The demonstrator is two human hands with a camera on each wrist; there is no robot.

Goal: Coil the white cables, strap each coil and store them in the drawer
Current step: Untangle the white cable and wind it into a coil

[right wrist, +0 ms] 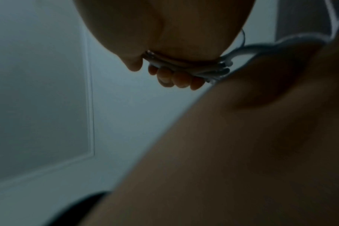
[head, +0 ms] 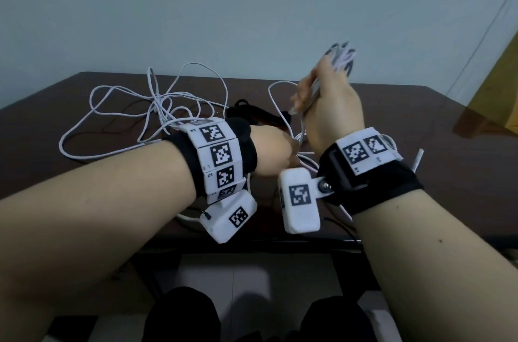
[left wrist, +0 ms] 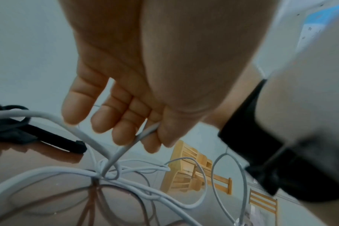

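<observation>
Dark brown bench (head: 420, 106) under a pale wall carries our work. We hold the coil (head: 340, 57) raised above it in our right hand (head: 330, 112), grip closed round the gathered loops. A strand (left wrist: 143, 134) runs from the loose cable (head: 157, 106), which sprawls tangled on the bench's left half; our left hand (head: 273, 151) pinches that strand between thumb and fingers (left wrist: 124, 134). Black straps (head: 246, 112) lie beside the tangle, behind our left wrist
</observation>
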